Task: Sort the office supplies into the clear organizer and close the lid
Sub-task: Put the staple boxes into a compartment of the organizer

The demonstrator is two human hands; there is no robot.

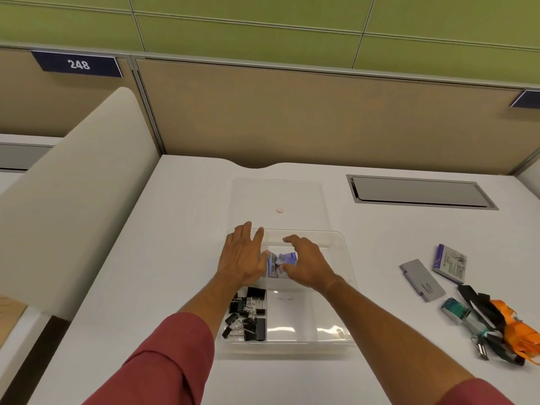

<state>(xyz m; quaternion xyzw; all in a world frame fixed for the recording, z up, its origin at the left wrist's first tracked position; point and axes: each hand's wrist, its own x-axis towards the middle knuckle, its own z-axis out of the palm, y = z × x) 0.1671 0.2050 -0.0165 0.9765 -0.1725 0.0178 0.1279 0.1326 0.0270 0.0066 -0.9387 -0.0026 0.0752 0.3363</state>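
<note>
With your left hand [242, 260] spread wide and right hand [306, 266] half-curled over the small boxes [282, 263], seat them squarely within one organizer [344, 287] compartment.

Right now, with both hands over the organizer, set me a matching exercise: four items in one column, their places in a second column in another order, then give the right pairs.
Items
1. binder clips
2. lid
3. grey case
4. small blue boxes

Places
A. on the desk right of the clear organizer
B. between the left hand and the right hand, in a middle compartment
C. in the organizer's near-left compartment
D. lying open on the desk behind the organizer

Pairs: 1-C, 2-D, 3-A, 4-B
</note>
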